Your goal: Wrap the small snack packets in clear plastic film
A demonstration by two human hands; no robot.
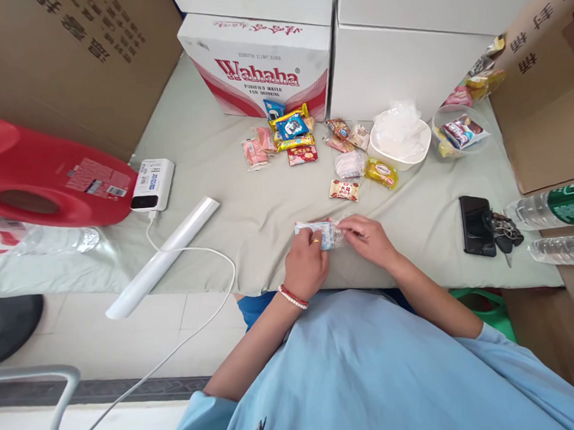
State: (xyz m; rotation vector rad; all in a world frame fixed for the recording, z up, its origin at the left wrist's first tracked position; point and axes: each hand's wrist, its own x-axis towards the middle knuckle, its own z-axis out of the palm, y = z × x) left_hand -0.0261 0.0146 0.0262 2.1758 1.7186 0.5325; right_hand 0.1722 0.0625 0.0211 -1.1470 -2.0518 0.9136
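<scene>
A small blue-and-white snack packet (326, 234) lies near the table's front edge, with a crinkled clear plastic part at its right end. My left hand (306, 261), wearing a red-and-white bead bracelet (293, 298), is closed on the packet's left part. At the other end my right hand (371, 238) pinches the clear plastic between thumb and fingers. Just beyond them rests a cream-and-red wrapped snack (344, 190). A yellow packet (381, 173) and a whitish packet (350, 165) lie behind it. Farther left, pink packets (256, 151) adjoin a pile with a blue packet (291, 127).
A white bowl (425, 156) holding clear plastic and a clear tub (481, 141) with packets stand at back right. Behind are a Wahaha carton (261, 66) and white boxes (395, 70). A phone (477, 224) lies right; a white tube (165, 256) and cable (221, 255) left.
</scene>
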